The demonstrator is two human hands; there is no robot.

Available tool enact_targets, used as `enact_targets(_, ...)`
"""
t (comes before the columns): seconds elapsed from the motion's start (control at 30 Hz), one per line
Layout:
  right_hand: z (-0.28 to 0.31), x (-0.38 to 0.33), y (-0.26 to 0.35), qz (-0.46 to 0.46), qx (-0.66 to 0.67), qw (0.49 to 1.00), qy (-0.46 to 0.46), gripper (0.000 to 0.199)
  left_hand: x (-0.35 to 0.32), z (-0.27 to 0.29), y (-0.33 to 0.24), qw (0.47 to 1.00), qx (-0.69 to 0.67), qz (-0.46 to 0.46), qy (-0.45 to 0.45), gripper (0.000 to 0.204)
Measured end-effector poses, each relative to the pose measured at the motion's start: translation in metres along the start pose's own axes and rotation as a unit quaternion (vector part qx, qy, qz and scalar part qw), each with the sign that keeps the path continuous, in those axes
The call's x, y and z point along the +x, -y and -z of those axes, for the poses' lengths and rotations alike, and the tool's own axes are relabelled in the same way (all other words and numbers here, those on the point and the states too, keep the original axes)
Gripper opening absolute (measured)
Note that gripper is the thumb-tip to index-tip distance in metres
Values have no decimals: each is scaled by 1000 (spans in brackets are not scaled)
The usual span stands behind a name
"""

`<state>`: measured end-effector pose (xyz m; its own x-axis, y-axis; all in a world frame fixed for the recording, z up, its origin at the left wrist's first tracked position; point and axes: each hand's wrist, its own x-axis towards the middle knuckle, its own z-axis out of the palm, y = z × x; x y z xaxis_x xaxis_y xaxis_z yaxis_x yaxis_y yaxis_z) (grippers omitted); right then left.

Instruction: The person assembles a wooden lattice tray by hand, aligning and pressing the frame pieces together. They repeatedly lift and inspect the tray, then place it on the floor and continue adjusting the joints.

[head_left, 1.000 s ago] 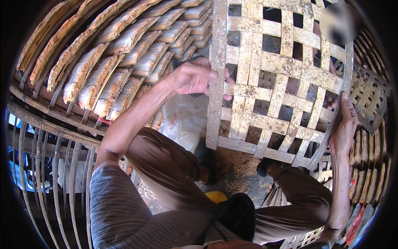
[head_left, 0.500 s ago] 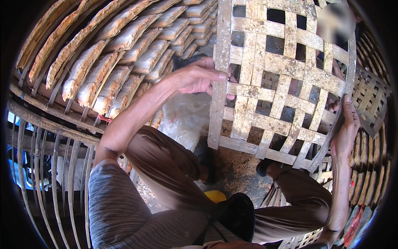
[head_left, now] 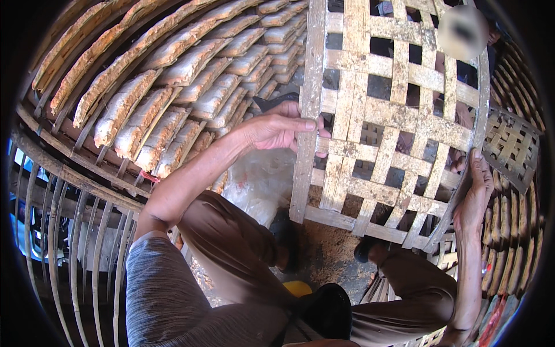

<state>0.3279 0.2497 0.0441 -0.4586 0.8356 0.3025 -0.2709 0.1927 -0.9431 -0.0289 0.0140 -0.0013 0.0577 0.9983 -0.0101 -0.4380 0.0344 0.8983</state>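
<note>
A woven bamboo lattice panel (head_left: 399, 118) with wooden side rails hangs upright in front of me, between both hands. My left hand (head_left: 284, 127) is closed round its left rail, thumb on the near face and fingertips showing through a gap behind. My right hand (head_left: 474, 188) grips the right rail lower down, its fingers partly hidden behind the lattice. The flat strips cross over and under with square gaps, and their surface is stained and speckled.
Rows of stacked pale slabs with crumbly orange-brown edges (head_left: 214, 75) fill the rack at upper left. A slatted bamboo barrier (head_left: 75, 231) stands at left. Clear plastic sheeting (head_left: 260, 179) lies on the floor. Another lattice panel (head_left: 511, 141) and more stacked pieces (head_left: 509, 231) are at right.
The panel has shifted slightly downward and to the left in view, with both hands still on its rails. The stacks beside me appear a little lower and farther right.
</note>
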Motion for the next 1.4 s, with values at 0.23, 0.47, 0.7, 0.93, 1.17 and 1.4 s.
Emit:
enact_targets(0.23,-1,0,-1,8,-32,999,-16,37,0,-2,2,1000,12,0,-19,39)
enact_targets(0.47,4,-2,0,-22,14,999,34,24,0,-11,6,998,48,-22,-35,36)
enact_targets(0.7,0,1,-2,28,-2,999,43,26,8,-26,1,949,276,21,-150,53)
enact_targets(0.93,-2,-2,1,48,-22,997,57,25,4,-55,-7,900,352,73,-247,69)
enact_targets(1.17,2,1,-2,55,-40,998,18,25,1,-16,13,949,309,18,-65,33)
enact_targets(1.4,3,-2,-5,56,-16,998,8,27,3,-30,10,940,312,48,-127,23)
